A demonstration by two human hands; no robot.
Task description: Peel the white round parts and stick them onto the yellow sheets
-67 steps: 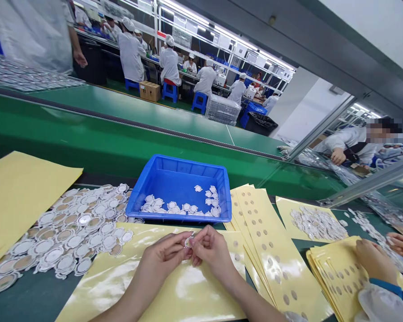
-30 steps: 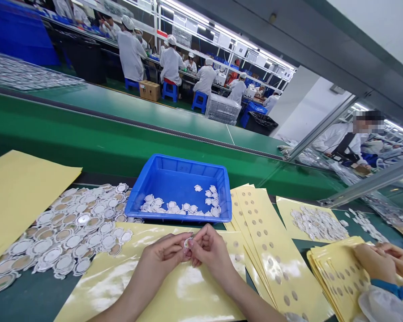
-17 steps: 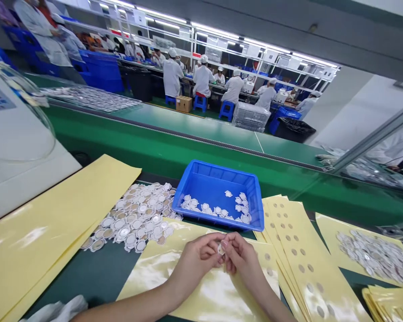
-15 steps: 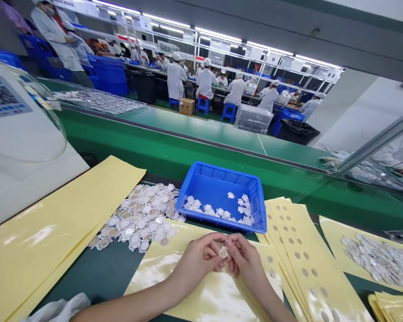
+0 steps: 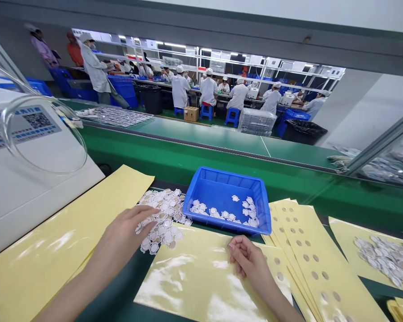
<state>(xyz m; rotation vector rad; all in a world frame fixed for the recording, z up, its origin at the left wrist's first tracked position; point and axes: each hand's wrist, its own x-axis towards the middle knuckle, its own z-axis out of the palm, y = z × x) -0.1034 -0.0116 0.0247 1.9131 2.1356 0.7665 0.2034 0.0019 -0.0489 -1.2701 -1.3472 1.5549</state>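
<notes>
My left hand [image 5: 126, 232] reaches out to the left, fingers stretched flat and open, its tips on a pile of small round white and tan discs [image 5: 166, 219]. My right hand [image 5: 246, 259] rests on a glossy yellow sheet [image 5: 191, 279] with its fingers curled in. What they hold, if anything, is hidden. Just beyond both hands stands a blue plastic tray [image 5: 228, 176] with several of the same discs along its near side.
A large yellow sheet [image 5: 63, 237] lies at the left beside a white machine [image 5: 27, 188]. Yellow sheets dotted with round spots [image 5: 309, 250] fan out at the right, with another disc pile [image 5: 386, 259] beyond. A green conveyor [image 5: 204, 134] runs behind the tray; people in white coats work further back.
My hands, pinching one small disc together, have parted. The left hand has gone left onto the disc pile and the disc no longer shows. My view has swung left.
</notes>
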